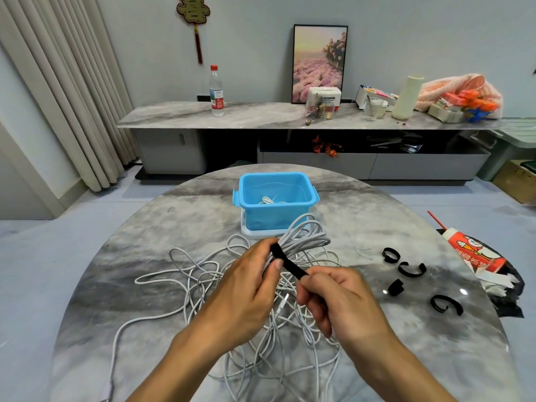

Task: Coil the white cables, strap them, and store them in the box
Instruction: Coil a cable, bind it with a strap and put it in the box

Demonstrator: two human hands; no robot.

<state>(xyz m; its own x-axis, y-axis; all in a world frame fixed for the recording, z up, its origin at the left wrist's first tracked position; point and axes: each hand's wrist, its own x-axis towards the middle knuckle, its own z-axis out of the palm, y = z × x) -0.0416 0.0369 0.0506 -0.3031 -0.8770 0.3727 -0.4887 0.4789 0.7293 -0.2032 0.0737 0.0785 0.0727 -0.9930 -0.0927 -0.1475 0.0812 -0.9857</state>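
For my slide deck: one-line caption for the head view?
Left hand holds coil; right hand pulls strap around it, before box.

I can read one word well: "Panasonic", in blue, on the white box (pixel 327 97) at about one o'clock on the far shelf. The red packet (pixel 475 253) at three o'clock has signs I can't read.

A water bottle (pixel 216 92) is standing on the sideboard (pixel 261 116) facing me, a framed flower picture (pixel 318 63) is leaning behind it, and curtains (pixel 58 91) are hanging left.
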